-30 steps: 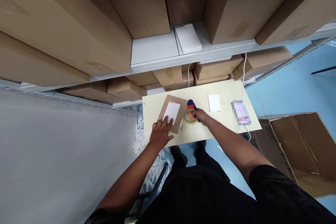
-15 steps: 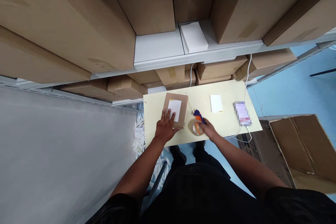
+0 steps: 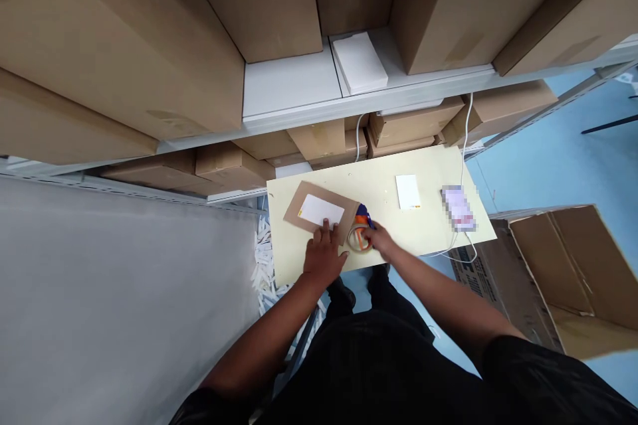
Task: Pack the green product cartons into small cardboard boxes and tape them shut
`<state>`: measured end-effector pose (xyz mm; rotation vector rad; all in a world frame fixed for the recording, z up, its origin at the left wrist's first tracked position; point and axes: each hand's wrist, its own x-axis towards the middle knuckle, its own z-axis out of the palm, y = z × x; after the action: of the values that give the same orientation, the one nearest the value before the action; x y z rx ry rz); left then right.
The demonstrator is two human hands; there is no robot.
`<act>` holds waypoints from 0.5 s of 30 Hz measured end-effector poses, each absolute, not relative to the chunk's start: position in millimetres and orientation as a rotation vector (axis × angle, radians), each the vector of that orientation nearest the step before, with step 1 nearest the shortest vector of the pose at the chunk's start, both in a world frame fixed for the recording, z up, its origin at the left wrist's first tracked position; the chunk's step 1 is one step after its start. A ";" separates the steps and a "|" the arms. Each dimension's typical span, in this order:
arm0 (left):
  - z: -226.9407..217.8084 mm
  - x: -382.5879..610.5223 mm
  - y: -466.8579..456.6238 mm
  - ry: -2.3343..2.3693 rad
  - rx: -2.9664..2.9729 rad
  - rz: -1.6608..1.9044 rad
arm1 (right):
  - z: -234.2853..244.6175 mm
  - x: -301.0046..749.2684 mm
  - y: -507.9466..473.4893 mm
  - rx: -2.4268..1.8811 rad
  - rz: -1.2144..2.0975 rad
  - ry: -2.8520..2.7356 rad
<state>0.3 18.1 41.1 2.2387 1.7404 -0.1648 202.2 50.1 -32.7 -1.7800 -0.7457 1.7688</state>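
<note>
A small brown cardboard box with a white label on top lies on the pale yellow table. My left hand rests flat on the box's near edge, fingers spread. My right hand grips a tape dispenser with an orange and blue handle and a roll of clear tape. The dispenser sits against the right end of the box.
A white card and a phone on a white cable lie further right on the table. Shelves stacked with cardboard boxes rise behind it. An open carton stands on the blue floor at the right; white scraps lie left of the table.
The box has been turned from upright to lying crosswise. My left hand shifted right along its near edge. My right hand brought the tape dispenser left, up against the box.
</note>
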 end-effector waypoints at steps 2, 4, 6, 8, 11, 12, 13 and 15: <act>45.4 -20.7 28.9 1.667 2.302 -0.193 | -32.0 219.9 93.7 -1.760 1.830 -0.811; 45.9 -39.5 42.1 1.658 2.361 -0.189 | -30.3 235.6 124.4 -1.760 1.880 -0.870; 42.5 -49.0 51.1 1.699 2.375 -0.180 | -27.7 245.8 132.2 -1.758 1.912 -0.898; 37.3 -48.4 53.0 1.733 2.366 -0.159 | -25.4 250.0 112.6 -1.750 1.908 -0.896; 31.0 -39.2 48.0 1.753 2.351 -0.104 | -25.0 248.4 44.5 -1.728 1.806 -0.862; 29.9 -36.6 46.2 1.759 2.344 -0.089 | -25.5 246.1 18.4 -1.712 1.791 -0.836; 29.1 -34.7 44.7 1.766 2.337 -0.078 | -26.0 242.5 -5.9 -1.680 1.824 -0.778; 28.5 -32.6 43.1 1.776 2.320 -0.070 | -26.9 230.6 -42.7 -1.653 1.857 -0.644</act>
<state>-32.6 43.1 28.5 2.3197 1.7759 -0.0702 230.6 -42.7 -26.9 -1.6530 -0.6439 1.8571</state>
